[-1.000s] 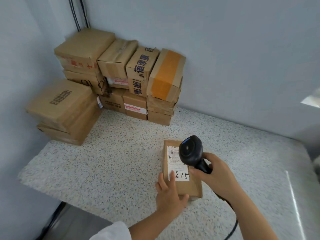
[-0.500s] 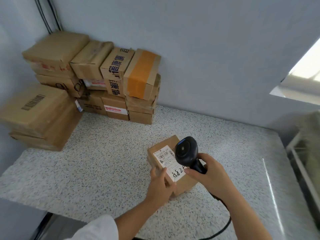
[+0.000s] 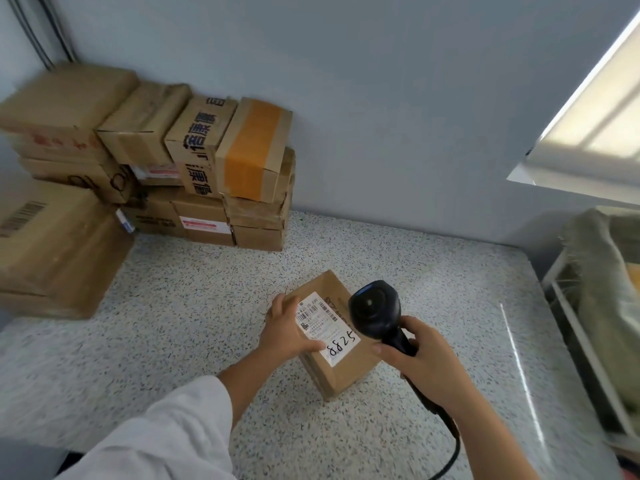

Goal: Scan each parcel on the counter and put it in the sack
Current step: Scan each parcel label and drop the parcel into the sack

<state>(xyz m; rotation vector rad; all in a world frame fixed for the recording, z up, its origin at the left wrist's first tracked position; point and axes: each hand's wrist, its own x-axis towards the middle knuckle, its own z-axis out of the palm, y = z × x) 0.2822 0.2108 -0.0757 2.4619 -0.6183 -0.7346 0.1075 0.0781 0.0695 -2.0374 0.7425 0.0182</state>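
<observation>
A small brown cardboard parcel [image 3: 341, 370] with a white barcode label and handwritten digits lies on the speckled counter [image 3: 194, 306]. My left hand [image 3: 289, 332] grips the parcel's left edge, thumb across the label. My right hand [image 3: 420, 363] holds a black corded barcode scanner [image 3: 375, 313] by its handle, its head just above the parcel's right side. The greyish woven sack [image 3: 602, 292] hangs open in a white frame beyond the counter's right edge.
Several more cardboard parcels [image 3: 204, 168] are stacked against the back wall at the left, with larger boxes [image 3: 52, 244] in the far-left corner. The scanner's cable trails down toward me. A window ledge [image 3: 588, 157] juts in at upper right.
The parcel has been turned clockwise and shifted right on the counter, my left hand moving from its near end to its left edge. My view swung right, bringing the sack into sight.
</observation>
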